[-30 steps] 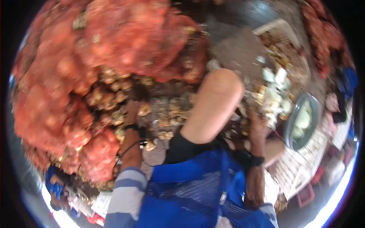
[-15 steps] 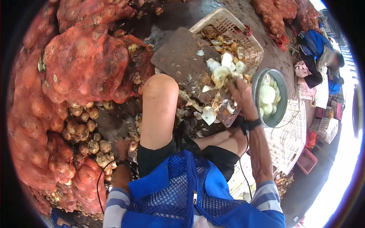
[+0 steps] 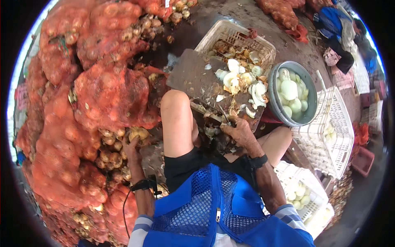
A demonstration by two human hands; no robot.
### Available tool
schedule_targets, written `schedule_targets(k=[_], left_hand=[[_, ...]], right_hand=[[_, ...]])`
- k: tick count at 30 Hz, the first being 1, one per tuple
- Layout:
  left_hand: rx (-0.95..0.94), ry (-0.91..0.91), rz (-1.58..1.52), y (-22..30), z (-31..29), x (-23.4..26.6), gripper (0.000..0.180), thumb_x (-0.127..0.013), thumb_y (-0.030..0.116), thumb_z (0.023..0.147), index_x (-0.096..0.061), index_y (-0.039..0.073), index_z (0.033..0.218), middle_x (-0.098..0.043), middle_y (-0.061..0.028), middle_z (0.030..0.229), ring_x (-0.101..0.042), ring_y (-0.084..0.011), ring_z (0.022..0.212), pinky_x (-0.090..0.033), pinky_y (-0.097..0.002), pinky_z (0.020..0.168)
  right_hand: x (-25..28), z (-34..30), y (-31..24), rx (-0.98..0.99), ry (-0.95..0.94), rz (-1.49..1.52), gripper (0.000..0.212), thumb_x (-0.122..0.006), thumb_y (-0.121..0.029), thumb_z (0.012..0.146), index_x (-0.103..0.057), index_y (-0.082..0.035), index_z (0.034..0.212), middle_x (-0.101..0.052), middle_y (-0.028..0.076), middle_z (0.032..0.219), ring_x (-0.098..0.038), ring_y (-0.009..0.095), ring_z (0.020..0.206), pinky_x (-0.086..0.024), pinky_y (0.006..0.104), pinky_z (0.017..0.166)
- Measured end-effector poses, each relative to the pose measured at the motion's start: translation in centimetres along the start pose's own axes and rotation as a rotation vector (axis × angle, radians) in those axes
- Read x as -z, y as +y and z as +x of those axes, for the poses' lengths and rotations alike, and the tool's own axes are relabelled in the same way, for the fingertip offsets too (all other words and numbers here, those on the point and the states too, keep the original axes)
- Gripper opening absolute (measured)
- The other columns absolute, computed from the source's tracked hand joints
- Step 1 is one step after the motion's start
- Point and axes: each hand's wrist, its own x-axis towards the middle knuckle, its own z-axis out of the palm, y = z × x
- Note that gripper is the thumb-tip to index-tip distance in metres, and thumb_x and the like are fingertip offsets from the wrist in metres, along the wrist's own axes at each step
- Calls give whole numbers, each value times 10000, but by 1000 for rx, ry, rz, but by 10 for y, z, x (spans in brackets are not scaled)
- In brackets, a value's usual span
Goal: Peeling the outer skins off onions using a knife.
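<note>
Dropping away from the pale peels [image 3: 233, 77] since half a second ago, the right hand [image 3: 240, 132] is now hanging lower, near the bottom edge of the brown board [image 3: 187, 76]. Its grip is closing round a knife [image 3: 222, 113], whose thin blade is pointing up toward the board. Over on the person's other side, the left hand [image 3: 132, 149] is touching a yellowish onion [image 3: 139, 132] that is lying among the loose onions [image 3: 110, 158], beside the bulging red mesh sacks [image 3: 111, 94]; I cannot tell whether that grip is fully closing on it. Peels are sitting on the board's far right part, and more are filling the cream crate [image 3: 266, 48] behind. Just right of the board, a grey bucket [image 3: 275, 99] is holding peeled onions [image 3: 289, 89].
</note>
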Motion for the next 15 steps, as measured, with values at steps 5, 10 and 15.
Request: schedule_targets(k=[5, 10, 15], left_hand=[[-244, -238, -96, 110, 13, -64, 563, -699, 49, 812, -495, -29, 1331, -635, -149, 1170, -676, -246, 977, -576, -373, 838], [-473, -553, -265, 154, -1, -166, 607, -711, 52, 790, -481, -73, 1338, -599, -198, 1265, -626, -300, 1131, -528, -425, 973], [206, -852, -533, 107, -24, -239, 590, -665, 204, 872, -479, -71, 1358, -580, -223, 1315, -596, -354, 1191, -524, -523, 985]], right_hand=[[12, -13, 3, -321, 24, 321, 386, -713, -205, 866, -652, 69, 1130, -669, 73, 762, -582, 105, 631, -492, 297, 569], [40, -8, -10, -334, 191, 603, 382, -692, -235, 916, -620, 60, 1148, -634, 52, 704, -573, 80, 524, -450, 253, 433], [37, 3, 9, -294, 137, 614, 405, -678, -236, 912, -620, 36, 1207, -672, 109, 813, -615, 165, 619, -490, 309, 549]])
